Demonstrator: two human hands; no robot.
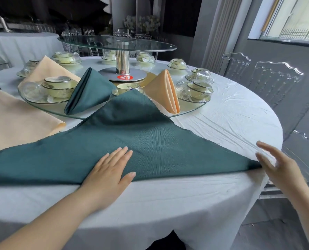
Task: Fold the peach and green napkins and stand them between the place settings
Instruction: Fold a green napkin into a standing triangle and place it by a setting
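- Head view: our green napkin [150,141] lies flat on the table [231,120], folded to a triangle. Its long fold runs along the near edge and its tip points at the settings.
- Our left hand [110,170] presses flat on its near middle, fingers straight, gripping nothing.
- Our right hand [274,165] is open at the right corner. Blur hides whether it touches the cloth.
- Beyond, a standing green napkin [88,91] and a standing peach napkin [166,91] sit between bowls [60,85]. A flat peach napkin [14,120] waits at left.
- We judge the triangle fold done. The next move calls for pinching the right corner and carrying it to the tip, with the left hand pinning the middle.
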